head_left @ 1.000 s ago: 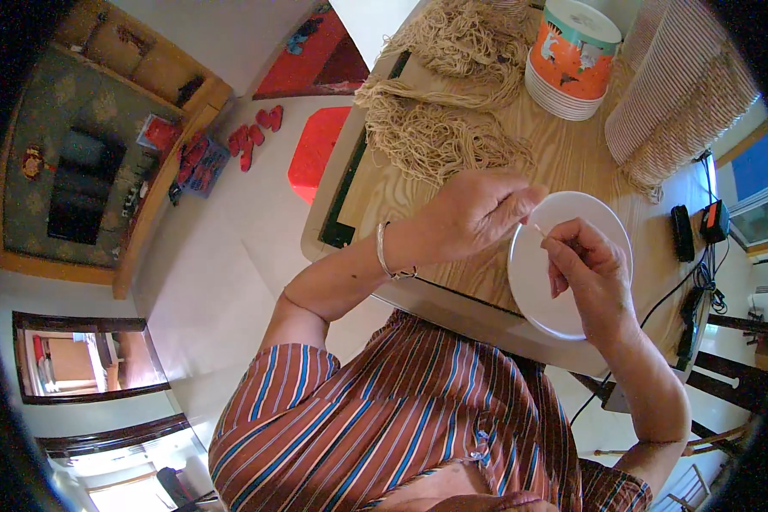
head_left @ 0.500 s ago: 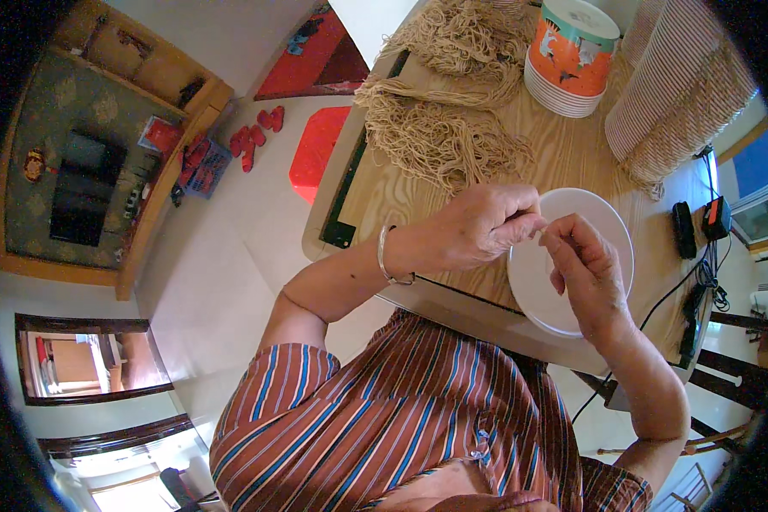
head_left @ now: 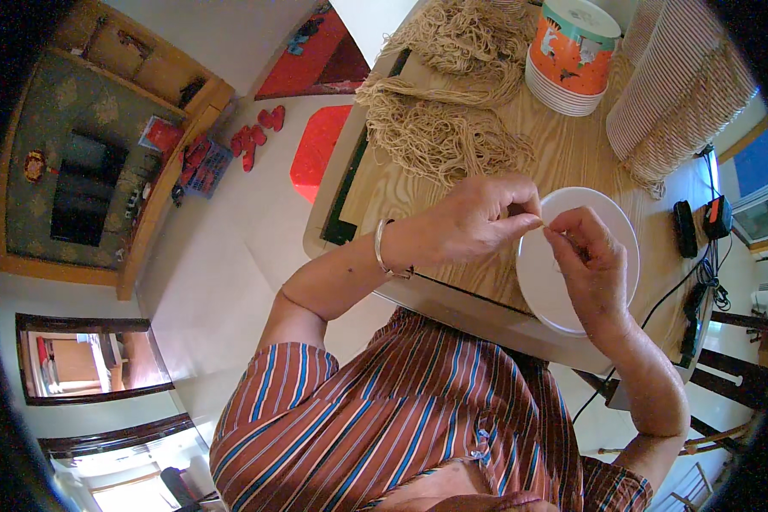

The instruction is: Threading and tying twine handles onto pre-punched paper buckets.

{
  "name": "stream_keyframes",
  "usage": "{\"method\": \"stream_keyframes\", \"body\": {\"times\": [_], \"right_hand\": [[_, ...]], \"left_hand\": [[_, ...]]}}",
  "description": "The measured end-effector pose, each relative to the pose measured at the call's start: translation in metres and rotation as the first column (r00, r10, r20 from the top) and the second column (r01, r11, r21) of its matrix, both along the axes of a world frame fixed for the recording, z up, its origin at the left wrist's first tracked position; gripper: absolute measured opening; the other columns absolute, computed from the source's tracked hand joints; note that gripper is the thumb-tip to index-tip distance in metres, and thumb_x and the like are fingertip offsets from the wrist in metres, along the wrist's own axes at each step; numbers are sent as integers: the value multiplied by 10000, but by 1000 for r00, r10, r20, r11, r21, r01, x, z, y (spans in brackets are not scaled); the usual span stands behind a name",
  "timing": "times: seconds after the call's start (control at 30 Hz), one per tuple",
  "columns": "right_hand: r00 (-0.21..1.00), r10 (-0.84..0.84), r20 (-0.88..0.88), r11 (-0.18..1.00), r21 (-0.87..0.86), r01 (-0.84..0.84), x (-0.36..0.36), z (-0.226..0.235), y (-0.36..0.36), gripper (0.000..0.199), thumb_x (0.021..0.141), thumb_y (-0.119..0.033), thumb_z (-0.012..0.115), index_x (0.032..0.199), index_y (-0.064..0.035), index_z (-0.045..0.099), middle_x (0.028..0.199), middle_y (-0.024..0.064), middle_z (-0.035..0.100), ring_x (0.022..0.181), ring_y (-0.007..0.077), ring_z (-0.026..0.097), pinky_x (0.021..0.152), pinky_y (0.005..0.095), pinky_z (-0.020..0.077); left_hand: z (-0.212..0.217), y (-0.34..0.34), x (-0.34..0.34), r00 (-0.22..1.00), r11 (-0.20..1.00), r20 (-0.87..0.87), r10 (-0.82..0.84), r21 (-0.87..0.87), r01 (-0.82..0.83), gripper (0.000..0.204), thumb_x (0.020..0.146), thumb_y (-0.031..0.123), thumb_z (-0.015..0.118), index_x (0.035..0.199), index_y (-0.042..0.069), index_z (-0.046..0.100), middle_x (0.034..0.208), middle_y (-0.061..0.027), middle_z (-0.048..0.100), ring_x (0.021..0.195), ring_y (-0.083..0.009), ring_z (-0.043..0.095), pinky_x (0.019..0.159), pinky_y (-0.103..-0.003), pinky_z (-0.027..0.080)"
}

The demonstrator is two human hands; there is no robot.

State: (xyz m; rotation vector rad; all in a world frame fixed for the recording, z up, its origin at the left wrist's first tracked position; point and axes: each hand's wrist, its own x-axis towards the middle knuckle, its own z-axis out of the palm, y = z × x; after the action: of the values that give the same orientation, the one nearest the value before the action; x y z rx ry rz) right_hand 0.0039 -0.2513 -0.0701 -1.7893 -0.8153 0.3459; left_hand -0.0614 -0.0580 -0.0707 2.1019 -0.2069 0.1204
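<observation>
The wooden table (head_left: pixel 567 158) bears heaped tan yarn (head_left: pixel 452 136) and, at its near edge, a round white container (head_left: pixel 535 277). By it, the left hand (head_left: pixel 478 220) and right hand (head_left: pixel 590 260) pinch narrowly, fingertips (head_left: pixel 532 222) nearly meeting (anything gripped there is too fine to tell); light, steady pressure would likely suit such close work.

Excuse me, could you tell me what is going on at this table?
A person in a striped top has the left hand and right hand pinched close together by a white round container; whatever they may hold is too small to make out. Tangled tan yarn lies on the wooden table beyond the hands, with an orange-and-green tub to its right.
</observation>
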Motion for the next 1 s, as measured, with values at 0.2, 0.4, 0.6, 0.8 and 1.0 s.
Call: {"method": "stream_keyframes", "body": {"times": [0.2,0.4,0.6,0.8,1.0], "right_hand": [[1000,9,21,999,-42,-8,-1,2,-2,26,893,-43,608,905,-21,614,713,71,598,667,75,547,592,254,462],[1000,-4,30,999,-47,6,1,2,-2,65,904,-69,589,923,-15,619,761,79,631,692,115,589,617,282,476],[975,78,206,996,-62,-67,4,-3,-6,68,915,-67,560,922,-14,602,764,140,609,644,270,593,626,333,480],[993,2,116,970,-243,26,-4,14,-8,27,908,-77,572,918,-53,580,760,160,622,637,329,637,555,384,486],[919,59,389,991,-133,-7,0,6,-12,36,887,-78,600,908,-62,577,722,165,634,641,338,640,541,402,491]], "left_hand": [[3,-1,-2,995,988,-98,6,-151,-21,91,867,108,661,895,40,608,770,-27,577,738,-100,545,656,-259,438],[-1,-3,2,998,1000,54,20,-12,-19,83,847,93,678,868,46,613,764,-25,586,726,-92,555,635,-251,438],[-2,-7,2,990,998,140,17,51,-24,96,814,73,696,843,50,607,752,-34,576,687,-111,557,588,-267,438],[5,-10,1,994,994,103,44,99,-54,115,829,129,693,853,52,611,743,-34,569,648,-110,541,547,-271,423],[9,-12,1,998,998,54,14,59,-17,128,831,145,695,853,47,615,739,-45,575,661,-119,556,567,-272,435]]}}
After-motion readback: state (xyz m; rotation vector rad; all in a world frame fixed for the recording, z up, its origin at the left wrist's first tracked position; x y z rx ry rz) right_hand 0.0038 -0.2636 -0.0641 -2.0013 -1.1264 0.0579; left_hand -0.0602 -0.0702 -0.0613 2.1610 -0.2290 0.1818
